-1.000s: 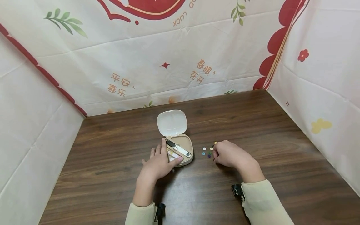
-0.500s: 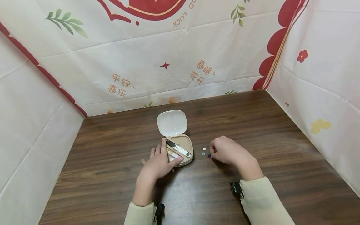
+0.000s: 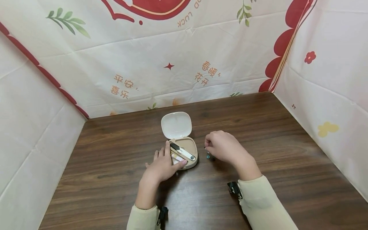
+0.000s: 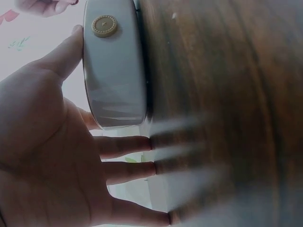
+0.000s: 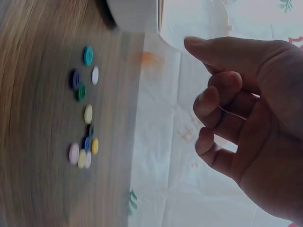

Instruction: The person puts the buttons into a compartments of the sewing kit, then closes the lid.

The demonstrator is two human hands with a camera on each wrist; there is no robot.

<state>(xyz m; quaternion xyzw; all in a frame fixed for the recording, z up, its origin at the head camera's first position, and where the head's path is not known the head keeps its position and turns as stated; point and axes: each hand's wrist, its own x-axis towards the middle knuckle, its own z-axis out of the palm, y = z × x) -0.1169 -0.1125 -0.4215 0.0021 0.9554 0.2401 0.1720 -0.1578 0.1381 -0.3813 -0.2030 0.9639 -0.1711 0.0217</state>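
My left hand (image 3: 162,166) rests against a small beige sewing box (image 3: 195,161), straight fingers along its left side and thumb on its front edge. Its white lid (image 3: 176,125) stands raised at the back. Inside lie a black and silver tool (image 3: 184,152) and a pale yellow-and-white piece. Just right of the box, my right hand (image 3: 225,147) hovers, thumb and forefinger pinching a small dark button (image 3: 204,147). Below it on the table are several loose buttons: teal (image 5: 88,56), white (image 5: 95,75), purple (image 5: 75,79), green (image 5: 81,92) and paler ones; the head view mostly hides them.
The brown wooden table (image 3: 115,143) carries the box near its middle. A printed white cloth (image 3: 143,64) hangs behind and along both sides. In the left wrist view, a round tan knob (image 4: 104,26) shows on the box's front.
My right hand has moved left and slightly away from me, from over the buttons toward the box, with a dark button now at its fingertips. The left hand has stayed on the box.
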